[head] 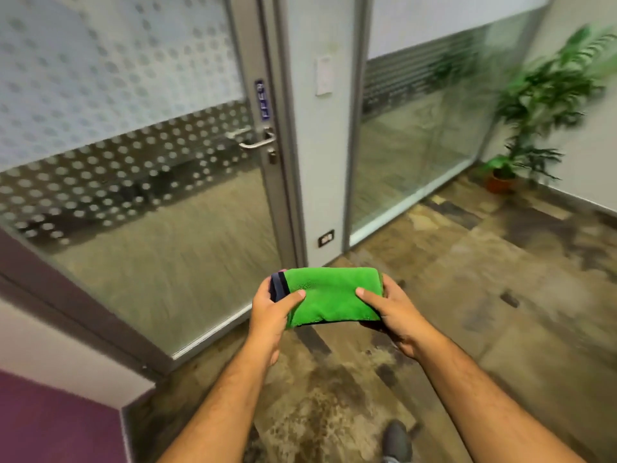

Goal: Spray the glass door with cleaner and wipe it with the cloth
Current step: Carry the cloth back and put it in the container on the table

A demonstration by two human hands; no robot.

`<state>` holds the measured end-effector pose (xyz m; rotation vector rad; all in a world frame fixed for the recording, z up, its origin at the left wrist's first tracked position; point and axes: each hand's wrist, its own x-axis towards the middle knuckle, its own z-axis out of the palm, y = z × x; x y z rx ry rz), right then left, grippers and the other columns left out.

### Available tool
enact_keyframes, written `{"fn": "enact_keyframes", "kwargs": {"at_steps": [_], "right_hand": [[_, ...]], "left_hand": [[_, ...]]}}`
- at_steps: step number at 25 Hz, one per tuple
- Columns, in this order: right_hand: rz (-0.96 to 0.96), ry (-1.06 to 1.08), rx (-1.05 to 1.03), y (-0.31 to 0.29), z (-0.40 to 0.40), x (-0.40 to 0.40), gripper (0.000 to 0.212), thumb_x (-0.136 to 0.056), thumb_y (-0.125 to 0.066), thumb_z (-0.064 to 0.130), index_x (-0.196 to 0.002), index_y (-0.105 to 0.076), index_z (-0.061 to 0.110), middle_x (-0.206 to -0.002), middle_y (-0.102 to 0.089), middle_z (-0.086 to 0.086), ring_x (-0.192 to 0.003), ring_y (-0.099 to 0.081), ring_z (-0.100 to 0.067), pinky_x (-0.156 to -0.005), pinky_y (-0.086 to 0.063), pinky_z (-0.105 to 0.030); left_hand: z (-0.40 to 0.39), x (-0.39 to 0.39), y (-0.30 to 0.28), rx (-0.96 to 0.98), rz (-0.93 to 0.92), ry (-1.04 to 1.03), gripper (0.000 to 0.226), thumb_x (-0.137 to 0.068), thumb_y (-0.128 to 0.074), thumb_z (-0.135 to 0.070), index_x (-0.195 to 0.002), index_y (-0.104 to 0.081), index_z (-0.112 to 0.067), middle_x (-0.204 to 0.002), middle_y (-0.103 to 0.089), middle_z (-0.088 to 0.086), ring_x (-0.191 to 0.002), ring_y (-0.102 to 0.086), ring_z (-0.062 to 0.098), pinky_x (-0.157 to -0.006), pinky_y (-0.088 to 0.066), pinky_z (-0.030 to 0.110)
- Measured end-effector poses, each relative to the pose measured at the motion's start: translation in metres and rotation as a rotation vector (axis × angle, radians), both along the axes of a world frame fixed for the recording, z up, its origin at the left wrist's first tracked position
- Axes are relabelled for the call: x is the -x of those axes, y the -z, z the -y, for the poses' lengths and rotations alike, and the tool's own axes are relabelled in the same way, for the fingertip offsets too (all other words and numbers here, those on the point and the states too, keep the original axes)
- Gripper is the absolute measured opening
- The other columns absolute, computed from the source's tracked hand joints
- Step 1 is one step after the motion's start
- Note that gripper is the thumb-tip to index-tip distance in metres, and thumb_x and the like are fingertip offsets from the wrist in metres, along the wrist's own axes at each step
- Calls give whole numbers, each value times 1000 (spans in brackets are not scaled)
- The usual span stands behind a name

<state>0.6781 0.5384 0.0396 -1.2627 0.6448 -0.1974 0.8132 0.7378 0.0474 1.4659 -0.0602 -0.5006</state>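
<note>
Both hands, left hand (pixel 272 312) and right hand (pixel 395 315), gripped a folded, fuzzy green cloth (pixel 329 297). The door (pixel 150 195) sticker beyond the left hand was unreadable.

The cloth (pixel 330 297) is soft, fuzzy and green. The glass door (pixel 150 195) is shiny, with cloudy dots on top. Its handle (pixel 257 143) is shiny metal. The floor (pixel 467 295) looks like blotchy stone
</note>
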Motion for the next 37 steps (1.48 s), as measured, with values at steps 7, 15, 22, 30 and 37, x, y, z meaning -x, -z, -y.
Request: {"fn": "enact_keyframes", "kwargs": {"at_steps": [7,15,22,30,37], "right_hand": [[84,456,-21,12,57,124,46,-97,-78,14,-140,-61,19,-123,-81,-2,-112,-78,-24,-95,-63,-46],[63,512,53,13,146,336,59,-103,-70,11,-150,-47,38,-129,-77,9,-108,-78,-11,-74,-63,-29],[61,817,176,14,221,521,66,-96,-77,5,-152,-53,28,-138,-73,1,-124,-73,-22,-95,-64,-52],[53,1032,149,13,269,658,72,-96,-65,-7,-155,-52,32,-141,-69,-5,-123,-71,-23,-87,-66,-39],[-37,1160,205,19,328,723,71,-102,-64,0,-161,-46,34,-153,-61,-6,-135,-64,-28,-109,-58,-53]], "left_hand": [[94,91,-11,-60,57,303,69,-78,-89,0,-140,-63,-15,-132,-78,8,-119,-75,30,-106,-60,52],[232,277,-1,-44,-2,292,30,-99,-72,-1,-120,-74,-22,-115,-82,3,-108,-78,27,-100,-61,47],[348,461,2,-22,-82,468,32,-103,-69,-7,-131,-70,-23,-111,-80,-1,-96,-76,21,-79,-64,38],[445,579,4,-48,-122,708,21,-108,-65,-18,-128,-69,-22,-119,-78,0,-99,-78,23,-65,-69,40],[540,642,14,-24,-149,869,19,-104,-68,-12,-116,-71,-25,-113,-79,1,-97,-77,21,-66,-70,41]]}}
